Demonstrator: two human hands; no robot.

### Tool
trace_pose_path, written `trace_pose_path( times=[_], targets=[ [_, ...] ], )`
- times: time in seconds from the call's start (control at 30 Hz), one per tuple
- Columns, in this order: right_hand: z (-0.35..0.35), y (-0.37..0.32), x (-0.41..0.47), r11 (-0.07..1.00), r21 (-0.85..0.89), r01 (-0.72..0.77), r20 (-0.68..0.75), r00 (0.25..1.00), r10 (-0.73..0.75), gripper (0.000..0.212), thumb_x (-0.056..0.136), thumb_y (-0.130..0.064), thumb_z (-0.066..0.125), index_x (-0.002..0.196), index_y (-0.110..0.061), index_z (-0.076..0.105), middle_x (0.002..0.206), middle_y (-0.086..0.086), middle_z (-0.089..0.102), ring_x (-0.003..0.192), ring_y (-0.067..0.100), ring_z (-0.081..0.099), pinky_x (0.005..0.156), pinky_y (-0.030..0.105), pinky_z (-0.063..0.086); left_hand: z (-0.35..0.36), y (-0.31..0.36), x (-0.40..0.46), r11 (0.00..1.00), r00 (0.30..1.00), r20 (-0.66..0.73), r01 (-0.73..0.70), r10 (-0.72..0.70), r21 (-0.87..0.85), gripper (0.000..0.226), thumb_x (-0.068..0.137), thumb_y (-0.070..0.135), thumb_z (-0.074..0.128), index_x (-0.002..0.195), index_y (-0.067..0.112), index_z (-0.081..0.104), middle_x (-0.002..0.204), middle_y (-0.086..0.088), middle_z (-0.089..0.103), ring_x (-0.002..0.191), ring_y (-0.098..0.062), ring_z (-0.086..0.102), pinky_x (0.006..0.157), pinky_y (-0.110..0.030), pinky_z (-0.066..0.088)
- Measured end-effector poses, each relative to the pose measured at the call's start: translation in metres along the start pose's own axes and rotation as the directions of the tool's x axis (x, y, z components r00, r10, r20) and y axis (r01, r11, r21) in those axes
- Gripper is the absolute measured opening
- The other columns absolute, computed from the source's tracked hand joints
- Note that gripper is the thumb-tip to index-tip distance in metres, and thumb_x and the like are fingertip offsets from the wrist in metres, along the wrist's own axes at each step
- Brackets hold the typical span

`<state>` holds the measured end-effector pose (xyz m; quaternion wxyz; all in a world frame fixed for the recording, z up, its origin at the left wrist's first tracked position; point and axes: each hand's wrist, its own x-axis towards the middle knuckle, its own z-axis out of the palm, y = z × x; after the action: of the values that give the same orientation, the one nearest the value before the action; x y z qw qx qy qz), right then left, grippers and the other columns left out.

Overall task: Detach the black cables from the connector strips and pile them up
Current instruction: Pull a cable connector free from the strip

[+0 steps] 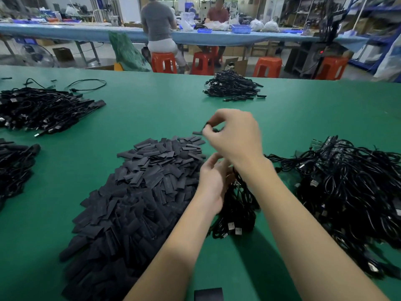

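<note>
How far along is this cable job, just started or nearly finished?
Well under way, I'd say. A big heap of black strips on the green table suggests many are already pulled off, and cable piles sit further back. Right now the left hand holds a bundle of cables while the right hand pinches a small black piece. A large tangle at the right may be left.

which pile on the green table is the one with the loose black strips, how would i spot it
Start at the green table and look just left of the person's two forearms, in the near middle. The pile of black strips spreads there from the near edge up toward the raised right hand. Unlike the tangled cable heaps around it, it is all short, flat, matte rectangles with no wires or metal plugs.
</note>
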<state>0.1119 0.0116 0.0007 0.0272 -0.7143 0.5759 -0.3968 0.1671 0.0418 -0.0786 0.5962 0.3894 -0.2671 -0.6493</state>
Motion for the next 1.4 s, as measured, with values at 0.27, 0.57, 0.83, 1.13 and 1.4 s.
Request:
trace_pose_path(
  times=[0.27, 0.57, 0.83, 1.13, 1.4],
  targets=[
    [-0.024, 0.083, -0.043, 0.630, 0.595, -0.500, 0.111, 0.827, 0.551, 0.017, 0.080, -0.023, 0.061, 0.072, -0.010, 0.068, 0.074, 0.005, 0.074, 0.060, 0.016, 0.061, 0.059, 0.030, 0.047, -0.007, 0.016, -0.003, 0.988, 0.994, 0.101, 0.028, -0.043, 0.153, 0.007, 0.093, 0.011, 0.068, 0.099, 0.014, 0.069, 0.077, 0.003, 0.071, 0.062, -0.010, 0.064, 0.061, -0.019, 0.052],
    [-0.019, 0.090, -0.046, 0.006, 0.822, -0.569, 0.496, 0.721, 0.485, 0.017, 0.091, -0.009, 0.059, 0.075, -0.008, 0.065, 0.078, 0.005, 0.071, 0.054, 0.009, 0.058, 0.045, 0.016, 0.045, -0.015, 0.025, -0.002, 0.961, 0.985, 0.166, 0.000, -0.048, 0.277, 0.025, 0.073, 0.018, 0.080, 0.097, 0.013, 0.076, 0.081, -0.002, 0.075, 0.063, -0.007, 0.066, 0.059, -0.016, 0.052],
    [-0.027, 0.088, -0.046, -0.024, 0.849, -0.527, 0.509, 0.806, 0.301, 0.029, 0.069, -0.010, 0.081, 0.093, -0.009, 0.066, 0.080, 0.003, 0.071, 0.067, 0.011, 0.068, 0.057, 0.016, 0.054, -0.015, 0.027, -0.004, 0.962, 0.981, 0.180, 0.017, -0.069, 0.273, 0.024, 0.065, 0.023, 0.081, 0.087, 0.015, 0.077, 0.081, -0.002, 0.075, 0.062, -0.008, 0.064, 0.057, -0.017, 0.047],
    [-0.033, 0.091, -0.045, 0.011, 0.910, -0.414, 0.396, 0.877, 0.272, 0.031, 0.077, -0.009, 0.075, 0.107, -0.007, 0.071, 0.103, 0.011, 0.078, 0.090, 0.016, 0.074, 0.078, 0.019, 0.057, -0.015, 0.028, -0.007, 0.961, 0.980, 0.182, 0.028, -0.080, 0.276, 0.022, 0.066, 0.020, 0.080, 0.087, 0.014, 0.076, 0.081, -0.002, 0.075, 0.061, -0.007, 0.064, 0.061, -0.015, 0.050],
    [-0.034, 0.089, -0.046, 0.067, 0.912, -0.404, 0.375, 0.890, 0.259, 0.024, 0.079, -0.005, 0.073, 0.103, -0.005, 0.070, 0.098, 0.010, 0.078, 0.089, 0.016, 0.075, 0.081, 0.022, 0.057, -0.016, 0.030, -0.006, 0.962, 0.979, 0.190, 0.015, -0.070, 0.273, 0.027, 0.066, 0.019, 0.080, 0.091, 0.010, 0.074, 0.080, -0.002, 0.075, 0.061, -0.007, 0.064, 0.057, -0.013, 0.049]
  ],
)
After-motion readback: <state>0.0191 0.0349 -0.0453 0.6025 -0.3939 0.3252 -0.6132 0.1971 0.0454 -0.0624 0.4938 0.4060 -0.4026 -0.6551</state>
